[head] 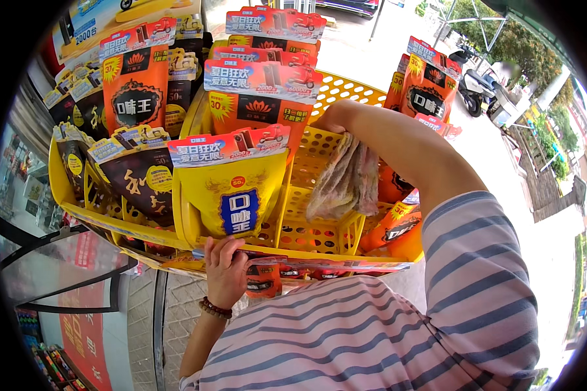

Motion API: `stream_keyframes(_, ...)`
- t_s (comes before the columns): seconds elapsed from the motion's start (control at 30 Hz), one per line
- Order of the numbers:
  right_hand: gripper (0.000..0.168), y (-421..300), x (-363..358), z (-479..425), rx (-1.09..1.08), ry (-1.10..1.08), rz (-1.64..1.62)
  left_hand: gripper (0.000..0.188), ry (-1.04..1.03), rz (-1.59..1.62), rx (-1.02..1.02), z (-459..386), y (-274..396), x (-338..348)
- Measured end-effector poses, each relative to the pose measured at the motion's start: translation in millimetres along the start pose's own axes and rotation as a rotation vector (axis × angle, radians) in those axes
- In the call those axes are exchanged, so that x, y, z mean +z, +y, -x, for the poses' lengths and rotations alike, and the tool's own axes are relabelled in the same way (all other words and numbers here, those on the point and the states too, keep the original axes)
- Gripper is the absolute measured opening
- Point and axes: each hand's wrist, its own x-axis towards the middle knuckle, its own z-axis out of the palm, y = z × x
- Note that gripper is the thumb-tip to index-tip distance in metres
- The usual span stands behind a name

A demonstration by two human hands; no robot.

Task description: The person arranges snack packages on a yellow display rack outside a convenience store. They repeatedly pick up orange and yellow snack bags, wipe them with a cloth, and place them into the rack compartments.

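My left hand (226, 269), with a beaded bracelet at its wrist, rests its bent fingers on the front rim of a yellow plastic display rack (323, 258). Just above it stands a yellow snack pouch (232, 195) with a printed header. Reaching over the rack, my right hand (331, 116) is at the back of a middle compartment, its fingers mostly hidden. A worn, stained cloth (345, 181) hangs from it into that compartment. Orange pouches (254, 117) stand behind the yellow one, and another orange pouch (396, 226) leans in the right compartment.
Dark pouches (139, 181) and an upright orange pouch (136, 88) fill the rack's left side. More orange pouches (428, 90) stand at the back right, beyond my right forearm. A lower tier holds pouches too. A glass door is at the left; a scooter (477, 90) is parked outside.
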Motion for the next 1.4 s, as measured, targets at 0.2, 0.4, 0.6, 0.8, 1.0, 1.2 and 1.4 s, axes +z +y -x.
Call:
stream_keyframes(0.2,0.046,-6,-14,13,0.127,-0.055,-0.219,0.011,-0.009,0.007,-0.01,1,-1,1)
stream_keyframes(0.4,0.047,-9,16,-40,0.151,0.216,-0.276,0.012,-0.016,-0.008,-0.008,2,-2,3)
stream_keyframes(0.6,0.043,-29,-9,-16,0.202,0.119,-0.318,0.013,-0.022,0.019,-0.011,3,-2,4)
stream_keyframes(0.8,0.042,-19,-10,-34,0.087,0.027,-0.222,0.013,0.003,0.021,-0.005,1,-2,6)
stream_keyframes(1.0,0.04,-13,-13,-16,0.016,-0.075,0.01,0.01,-0.007,0.008,-0.032,5,-1,6)
stream_keyframes(1.2,0.04,-2,-5,-46,-0.023,-0.113,0.146,0.009,-0.005,0.01,-0.04,3,0,4)
stream_keyframes(1.4,0.036,2,-3,2,0.056,-0.09,0.154,0.011,-0.004,0.011,-0.016,3,-1,2)
